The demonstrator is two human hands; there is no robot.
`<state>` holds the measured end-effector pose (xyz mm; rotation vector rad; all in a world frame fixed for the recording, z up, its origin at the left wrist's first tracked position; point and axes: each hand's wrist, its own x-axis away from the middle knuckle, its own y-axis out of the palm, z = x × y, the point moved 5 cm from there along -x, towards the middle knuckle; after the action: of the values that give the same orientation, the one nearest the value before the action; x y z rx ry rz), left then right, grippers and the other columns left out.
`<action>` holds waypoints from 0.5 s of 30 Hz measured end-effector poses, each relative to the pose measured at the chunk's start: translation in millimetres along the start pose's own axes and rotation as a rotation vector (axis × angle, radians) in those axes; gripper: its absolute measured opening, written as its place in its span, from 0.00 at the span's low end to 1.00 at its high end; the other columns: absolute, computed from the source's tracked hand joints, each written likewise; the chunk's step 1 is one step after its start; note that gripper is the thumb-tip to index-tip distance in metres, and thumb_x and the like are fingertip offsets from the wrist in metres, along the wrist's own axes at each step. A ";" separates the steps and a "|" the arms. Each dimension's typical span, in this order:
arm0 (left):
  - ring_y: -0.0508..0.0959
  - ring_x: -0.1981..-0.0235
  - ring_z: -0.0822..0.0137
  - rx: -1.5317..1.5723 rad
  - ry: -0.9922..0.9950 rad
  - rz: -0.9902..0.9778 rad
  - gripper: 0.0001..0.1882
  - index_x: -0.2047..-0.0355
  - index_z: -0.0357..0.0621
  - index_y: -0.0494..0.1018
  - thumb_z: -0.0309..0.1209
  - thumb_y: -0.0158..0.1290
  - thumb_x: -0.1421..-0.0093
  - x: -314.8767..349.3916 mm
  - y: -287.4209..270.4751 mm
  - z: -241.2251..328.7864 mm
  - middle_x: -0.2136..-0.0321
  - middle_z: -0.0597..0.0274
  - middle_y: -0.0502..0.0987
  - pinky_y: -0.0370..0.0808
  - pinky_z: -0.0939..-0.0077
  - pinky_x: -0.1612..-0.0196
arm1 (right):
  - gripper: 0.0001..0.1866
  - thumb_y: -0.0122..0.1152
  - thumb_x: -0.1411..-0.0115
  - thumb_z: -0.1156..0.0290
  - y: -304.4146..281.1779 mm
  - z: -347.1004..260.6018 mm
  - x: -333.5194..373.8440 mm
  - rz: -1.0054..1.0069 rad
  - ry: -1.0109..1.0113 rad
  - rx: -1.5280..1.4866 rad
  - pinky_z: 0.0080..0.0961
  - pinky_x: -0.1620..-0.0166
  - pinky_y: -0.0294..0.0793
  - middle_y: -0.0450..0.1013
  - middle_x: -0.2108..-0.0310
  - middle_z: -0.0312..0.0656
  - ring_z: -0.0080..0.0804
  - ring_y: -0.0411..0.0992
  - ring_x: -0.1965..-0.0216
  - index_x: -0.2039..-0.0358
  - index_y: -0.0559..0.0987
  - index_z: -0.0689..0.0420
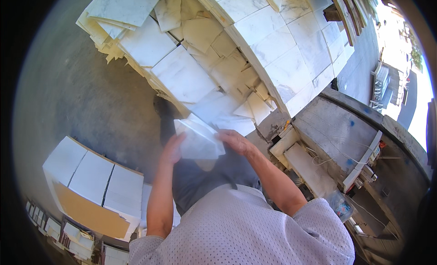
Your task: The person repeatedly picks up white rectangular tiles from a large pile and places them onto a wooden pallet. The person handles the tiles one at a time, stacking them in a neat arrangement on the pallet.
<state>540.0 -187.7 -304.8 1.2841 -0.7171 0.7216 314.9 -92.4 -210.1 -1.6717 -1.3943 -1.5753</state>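
Between my hands, in front of my waist, are pale marble tile pieces (199, 142) with angular broken edges; they seem to overlap, and some blur hides how many there are. My left hand (172, 149) closes on their left edge. At the upper right edge my right hand (233, 141) grips them with its fingers partly hidden. Just beyond lies a stack of white marble tiles (182, 76) with loose broken offcuts (202, 32) on top.
Grey-veined square tiles (284, 48) lie beyond a long raised edge at the far right. White slab stacks (86, 174) stand at lower left on the grey floor (91, 96). To the right is a worn bench (332, 128) with cables and a plastic bag (339, 205).
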 end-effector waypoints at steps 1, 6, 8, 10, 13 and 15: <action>0.76 0.47 0.62 0.014 -0.010 -0.017 0.27 0.40 0.36 0.66 0.37 0.56 0.35 1.6 2.2 -1.5 0.46 0.56 0.75 0.70 0.65 0.40 | 0.23 0.56 0.34 0.52 -0.1 4.5 2.6 -0.019 -0.063 -0.042 0.22 0.53 0.68 0.74 0.61 0.33 0.23 0.69 0.60 0.50 0.79 0.58; 0.74 0.44 0.61 0.026 -0.003 0.009 0.28 0.38 0.37 0.64 0.37 0.55 0.33 12.8 10.1 1.1 0.45 0.56 0.74 0.68 0.64 0.39 | 0.23 0.57 0.34 0.53 7.1 29.9 -4.3 0.003 -0.054 -0.294 0.23 0.54 0.68 0.75 0.59 0.34 0.22 0.70 0.59 0.49 0.79 0.58; 0.73 0.43 0.61 0.013 0.044 -0.005 0.28 0.37 0.38 0.63 0.37 0.54 0.33 13.9 17.9 7.6 0.44 0.56 0.73 0.68 0.63 0.38 | 0.22 0.56 0.33 0.54 8.0 28.1 -10.8 0.026 -0.108 -0.355 0.23 0.54 0.69 0.75 0.59 0.35 0.23 0.70 0.58 0.50 0.79 0.59; 0.72 0.42 0.61 -0.013 0.089 0.008 0.28 0.37 0.38 0.63 0.38 0.54 0.33 13.6 24.8 15.5 0.43 0.56 0.73 0.67 0.63 0.38 | 0.21 0.54 0.32 0.56 4.7 24.4 -16.2 0.084 -0.127 -0.365 0.23 0.53 0.69 0.76 0.58 0.37 0.23 0.71 0.58 0.51 0.78 0.62; 0.72 0.42 0.61 0.039 0.135 0.014 0.29 0.37 0.38 0.63 0.39 0.54 0.33 12.8 31.2 26.4 0.43 0.56 0.72 0.67 0.62 0.38 | 0.21 0.53 0.32 0.57 0.4 8.8 -18.1 0.110 -0.343 -0.450 0.23 0.53 0.69 0.75 0.61 0.37 0.23 0.70 0.61 0.53 0.78 0.63; 0.72 0.41 0.60 0.109 0.184 0.005 0.29 0.37 0.38 0.62 0.39 0.54 0.33 12.8 30.7 33.4 0.42 0.56 0.72 0.67 0.62 0.37 | 0.20 0.52 0.32 0.59 -9.7 0.5 -21.7 0.219 -0.347 -0.440 0.24 0.54 0.71 0.74 0.62 0.37 0.24 0.70 0.62 0.53 0.78 0.64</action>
<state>520.6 -215.5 -272.2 1.2954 -0.5376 0.8807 310.2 -96.0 -233.1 -2.3618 -1.0063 -1.5969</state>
